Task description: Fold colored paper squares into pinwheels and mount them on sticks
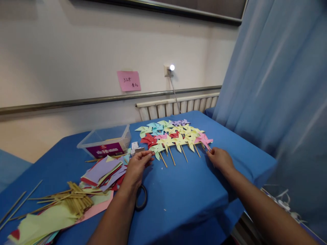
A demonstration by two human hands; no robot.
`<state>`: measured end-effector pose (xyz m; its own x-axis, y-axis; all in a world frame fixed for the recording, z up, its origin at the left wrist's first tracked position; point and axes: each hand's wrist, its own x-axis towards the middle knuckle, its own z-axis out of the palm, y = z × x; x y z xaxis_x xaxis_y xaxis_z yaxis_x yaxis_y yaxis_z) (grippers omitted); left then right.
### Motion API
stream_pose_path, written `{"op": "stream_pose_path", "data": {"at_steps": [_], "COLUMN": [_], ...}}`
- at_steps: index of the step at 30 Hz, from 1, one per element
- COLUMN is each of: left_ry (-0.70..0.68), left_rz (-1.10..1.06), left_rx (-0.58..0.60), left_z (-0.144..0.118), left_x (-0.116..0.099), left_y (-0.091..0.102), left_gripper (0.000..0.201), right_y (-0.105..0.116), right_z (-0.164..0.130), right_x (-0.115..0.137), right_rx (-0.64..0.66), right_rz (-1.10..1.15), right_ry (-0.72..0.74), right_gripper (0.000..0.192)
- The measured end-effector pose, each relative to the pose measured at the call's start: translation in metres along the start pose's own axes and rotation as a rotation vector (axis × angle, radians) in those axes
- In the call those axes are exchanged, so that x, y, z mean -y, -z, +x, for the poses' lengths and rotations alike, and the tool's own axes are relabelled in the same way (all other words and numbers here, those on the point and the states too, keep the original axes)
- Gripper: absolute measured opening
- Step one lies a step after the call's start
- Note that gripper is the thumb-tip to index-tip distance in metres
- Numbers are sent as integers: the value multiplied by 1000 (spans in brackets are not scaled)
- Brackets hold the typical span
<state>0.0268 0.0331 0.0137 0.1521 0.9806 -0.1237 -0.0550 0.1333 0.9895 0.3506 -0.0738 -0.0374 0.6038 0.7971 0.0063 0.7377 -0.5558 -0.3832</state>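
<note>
Pinwheels point(173, 136) on table point(178, 190) between hands — left point(138, 165), right point(220, 158) touching row ends, fingers loosely open.

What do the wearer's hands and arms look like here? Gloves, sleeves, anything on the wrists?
Both the left hand and the right hand are bare: no gloves. Both forearms are uncovered as far as the picture's lower edge, so no sleeves show. No watch, band or ring is visible on either wrist or on the fingers; finer detail is too small to tell.
</note>
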Motion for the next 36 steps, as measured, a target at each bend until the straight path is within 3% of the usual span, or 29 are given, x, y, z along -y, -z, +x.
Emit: {"op": "stream_pose_path", "data": {"at_steps": [10, 14, 17, 19, 22, 25, 27, 31, 36], "left_ry": [-2, -4, -15, -32, -79, -137, -168, -231, -330], "left_rz": [19, 51, 70, 79, 84, 50, 33, 44, 235], "left_rx": [-15, 0, -6, -12, -26, -49, -98, -236, -275], "left_z": [2, 1, 1, 1, 1, 2, 3, 5, 1], "left_x": [3, 3, 6, 9, 15, 21, 25, 28, 24], "left_y": [0, -3, -4, -4, -5, -4, -2, 0, 0], "left_gripper": [35, 39, 39, 37, 33, 24, 15, 15, 15], "right_y": [-7, -4, 0, -2, -18, -51, -74, -102, -104], "right_z": [4, -8, -25, -37, -51, -60, -64, -65, -56], "right_x": [1, 2, 23, 53, 118, 182, 209, 217, 199], "right_rx": [-28, -178, -347, -359, -228, 0, 71, 140, 161], "right_rz": [-1, 37, 134, 288, 593, 930, 1066, 1168, 1088], "right_ry": [-8, -9, 134, 300, 485, 494, 465, 537, 630], "right_gripper": [39, 38, 33, 34, 35, 36, 37, 35, 34]}}
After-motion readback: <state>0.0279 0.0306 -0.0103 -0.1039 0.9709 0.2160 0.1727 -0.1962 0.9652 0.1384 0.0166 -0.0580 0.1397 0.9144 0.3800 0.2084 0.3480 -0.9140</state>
